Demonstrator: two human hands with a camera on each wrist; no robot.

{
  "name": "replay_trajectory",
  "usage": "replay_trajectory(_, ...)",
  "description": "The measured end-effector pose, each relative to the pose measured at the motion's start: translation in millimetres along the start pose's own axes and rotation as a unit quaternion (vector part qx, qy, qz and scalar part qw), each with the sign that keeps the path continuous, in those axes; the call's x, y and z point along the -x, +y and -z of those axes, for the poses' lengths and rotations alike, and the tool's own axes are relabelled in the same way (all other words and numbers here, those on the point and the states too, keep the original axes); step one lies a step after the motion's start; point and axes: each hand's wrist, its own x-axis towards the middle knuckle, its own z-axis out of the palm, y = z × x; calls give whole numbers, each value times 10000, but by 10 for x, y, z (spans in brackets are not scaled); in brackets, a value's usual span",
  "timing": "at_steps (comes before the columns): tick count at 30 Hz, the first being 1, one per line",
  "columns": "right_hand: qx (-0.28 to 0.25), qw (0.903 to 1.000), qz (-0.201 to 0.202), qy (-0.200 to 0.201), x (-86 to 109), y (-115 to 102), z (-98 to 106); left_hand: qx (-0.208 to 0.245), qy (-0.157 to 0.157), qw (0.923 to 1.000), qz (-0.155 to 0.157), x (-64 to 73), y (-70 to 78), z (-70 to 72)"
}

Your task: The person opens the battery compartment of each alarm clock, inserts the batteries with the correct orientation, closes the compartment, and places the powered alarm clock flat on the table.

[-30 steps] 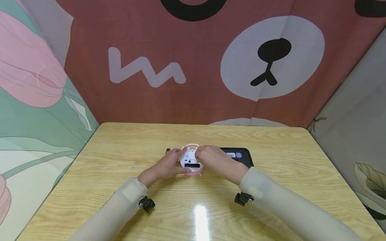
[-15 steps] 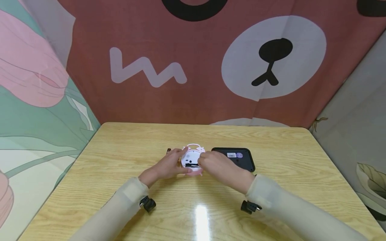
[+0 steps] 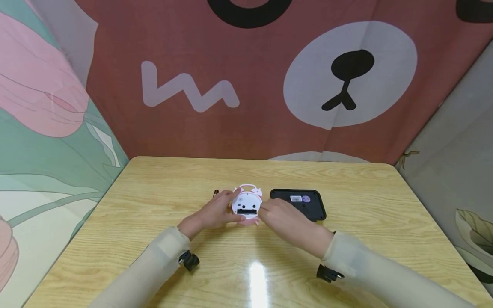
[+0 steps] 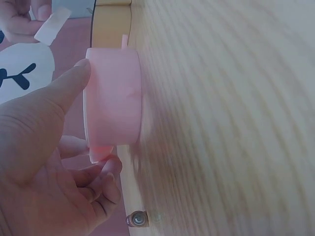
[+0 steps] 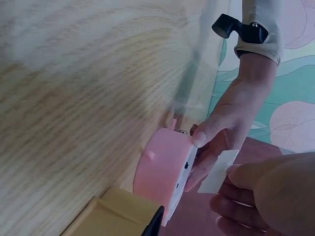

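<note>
A pink alarm clock [image 3: 246,198] with a white back lies face down on the table. Its battery compartment [image 3: 247,211] is uncovered and looks dark inside. My left hand [image 3: 215,209] grips the clock from the left, thumb near its lower edge and fingers near the bells. At the clock's right edge, my right hand [image 3: 289,222] pinches a small white battery cover [image 5: 218,173] between thumb and fingers. The cover is also visible in the left wrist view, raised clear of the clock; in the head view my right hand hides it.
To the right lies a black rectangular device [image 3: 308,209] with a barcode label and a round purple sticker; its side [image 5: 118,211] is tan. A battery [image 4: 139,218] lies on the wooden table [image 3: 173,175] beyond my left hand. A printed cloth hangs behind.
My right hand has shifted right and slightly down from over the clock's back to its right edge, uncovering more of the back and the black device. My left hand keeps its hold.
</note>
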Motion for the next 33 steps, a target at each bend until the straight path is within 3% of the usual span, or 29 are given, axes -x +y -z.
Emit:
replay_trajectory(9,55,9998,53,178,156,-7,-81,25,-22,9999,169,-5,8,1)
replay_trajectory(17,498,9982,229,238,259,-15,-190,82,-25,9997,209,-4,12,7)
replay_trajectory(26,391,9987,233,-246,324,-31,-257,72,13,9998,166,-18,-2,-8)
replay_trajectory(33,680,9967,406,-179,392,-40,-347,67,11,9999,119,-1,17,0)
